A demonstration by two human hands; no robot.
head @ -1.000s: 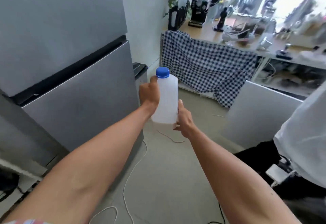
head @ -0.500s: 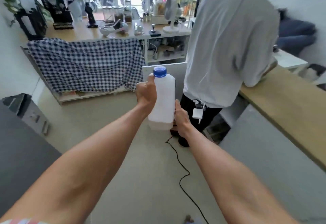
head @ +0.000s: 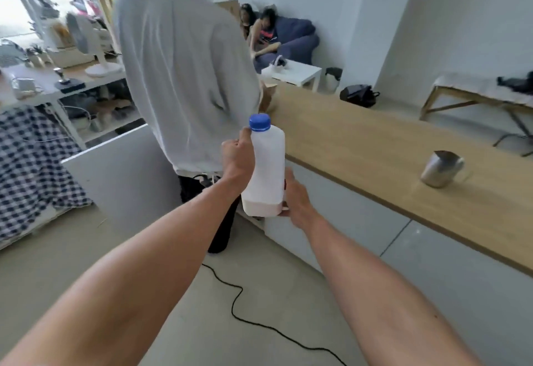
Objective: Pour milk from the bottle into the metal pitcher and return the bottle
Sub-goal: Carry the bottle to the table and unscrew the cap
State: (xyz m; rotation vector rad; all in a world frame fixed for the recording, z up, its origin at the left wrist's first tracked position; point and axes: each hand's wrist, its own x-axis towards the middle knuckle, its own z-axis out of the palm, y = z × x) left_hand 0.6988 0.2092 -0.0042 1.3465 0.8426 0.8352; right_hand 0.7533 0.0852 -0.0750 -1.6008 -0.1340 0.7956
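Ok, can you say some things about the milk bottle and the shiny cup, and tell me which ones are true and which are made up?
1. The bottle has its blue cap on. True.
2. Only one hand holds the bottle. False: the left hand grips its side and the right hand holds it near the bottom.
3. The metal pitcher stands on the wooden counter. True.
4. The bottle is tipped over the pitcher. False: it is upright, well to the left of the pitcher.
5. A black cable lies on the floor. True.
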